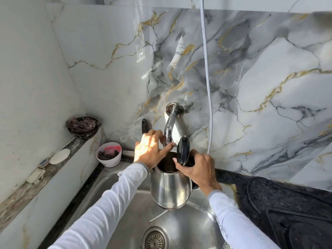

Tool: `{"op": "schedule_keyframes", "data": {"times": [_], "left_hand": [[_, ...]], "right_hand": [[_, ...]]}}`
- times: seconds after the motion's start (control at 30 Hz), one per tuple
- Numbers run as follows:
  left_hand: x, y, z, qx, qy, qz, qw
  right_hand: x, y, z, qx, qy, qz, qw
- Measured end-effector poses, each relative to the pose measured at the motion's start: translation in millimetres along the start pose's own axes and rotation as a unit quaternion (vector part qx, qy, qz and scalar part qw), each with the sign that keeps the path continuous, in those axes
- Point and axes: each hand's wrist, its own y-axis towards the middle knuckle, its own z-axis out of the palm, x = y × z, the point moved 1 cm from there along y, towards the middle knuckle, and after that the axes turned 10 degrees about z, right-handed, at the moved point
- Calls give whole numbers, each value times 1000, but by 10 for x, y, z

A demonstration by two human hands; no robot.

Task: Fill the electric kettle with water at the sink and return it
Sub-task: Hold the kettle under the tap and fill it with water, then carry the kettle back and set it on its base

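Note:
A steel electric kettle (170, 187) hangs over the steel sink (179, 229), its black lid (183, 150) flipped up and its mouth right under the chrome tap (169, 123). My right hand (195, 169) is wrapped around the kettle's handle on the right side, which it mostly hides. My left hand (150, 150) reaches to the tap's lower end, fingers and thumb closed around the spout. No water stream is visible. Both arms wear white sleeves.
A white cup of dark scrubbers (109, 156) stands at the sink's back left corner, a dark bowl (83, 126) and a white soap (60, 155) on the left ledge. A grey hose (208, 87) hangs down the marble wall. Black counter and stove (296, 221) lie to the right.

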Motion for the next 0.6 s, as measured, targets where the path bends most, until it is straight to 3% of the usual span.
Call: {"op": "schedule_keyframes", "data": {"times": [0.17,0.27,0.43,0.6], "left_hand": [[-28,-212,-49,9,30,-1,1000],[-96,-485,-138,25,66,46,996],[-383,-914,-118,139,224,119,957],[-829,-1080,0,142,257,133,947]], "right_hand": [[2,-39,-89,11,-6,3,1000],[-10,-58,-230,11,-16,4,1000],[-63,-123,-627,-2,-12,-1,1000],[-208,-222,-1141,-28,-16,12,999]]}}
